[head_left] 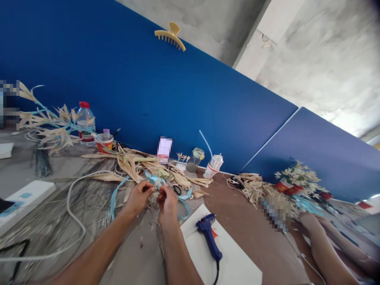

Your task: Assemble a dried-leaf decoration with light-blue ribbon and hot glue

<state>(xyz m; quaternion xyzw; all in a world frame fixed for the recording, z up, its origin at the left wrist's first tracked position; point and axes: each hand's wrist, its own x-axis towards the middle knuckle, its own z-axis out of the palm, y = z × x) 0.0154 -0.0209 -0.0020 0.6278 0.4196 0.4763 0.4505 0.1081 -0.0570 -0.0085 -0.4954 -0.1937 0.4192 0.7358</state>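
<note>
Above the cluttered table, my left hand [141, 197] pinches a small pale piece of dried husk [156, 185] between thumb and fingers. Close against it, my right hand [168, 201] is closed with its fingers curled at the same piece, and its fingertips are partly hidden. Light-blue tape [113, 200] trails over the table to the left of my hands, and a roll of blue tape [184, 210] lies beside my right wrist. Black-handled scissors [177, 190] rest just behind my right hand, among dried husks [130, 164].
A blue glue gun [210, 235] lies on a white board [234, 257] at right. Thin wires [59, 209], a white cable [71, 198] and a power strip [29, 202] spread leftward. A bottle [86, 124], cups and a jar [196, 159] line the blue partition. Another person's arms [323, 237] reach in at far right.
</note>
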